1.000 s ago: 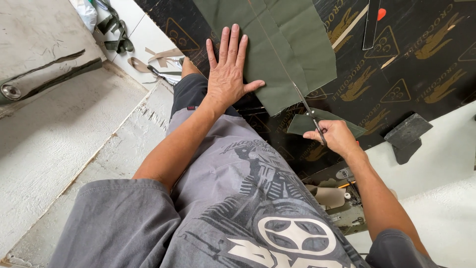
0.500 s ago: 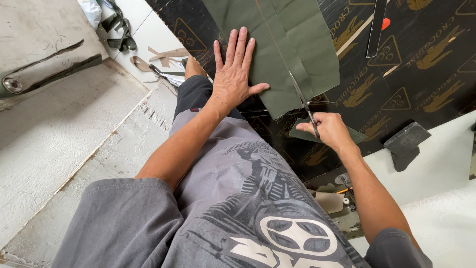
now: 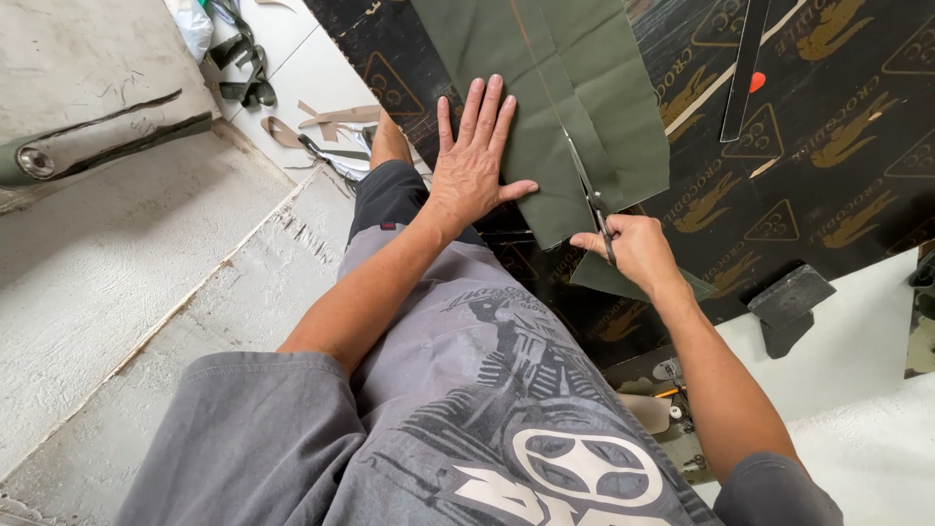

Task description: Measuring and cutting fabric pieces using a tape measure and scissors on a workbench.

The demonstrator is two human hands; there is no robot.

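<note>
The cloth [image 3: 594,88] was matt olive woven fabric, smooth and creased. The scissors [image 3: 590,195] were dull metal. The board [image 3: 828,146] looked semi-gloss black with gold print. The floor [image 3: 117,282] was rough grey concrete.

Hidden and cut-off parts, head view

Green fabric [image 3: 584,88]: upper part cut off by the top edge; a portion covered by the left hand [image 3: 474,166]. Scissors [image 3: 591,200]: handles concealed inside the right hand [image 3: 633,251], only the blades seen. Black patterned board [image 3: 828,146]: cut off at top and right edges. Metal ruler [image 3: 742,73]: upper end cut off. Small items beneath the right forearm [image 3: 672,404]: too small to be identified.
</note>
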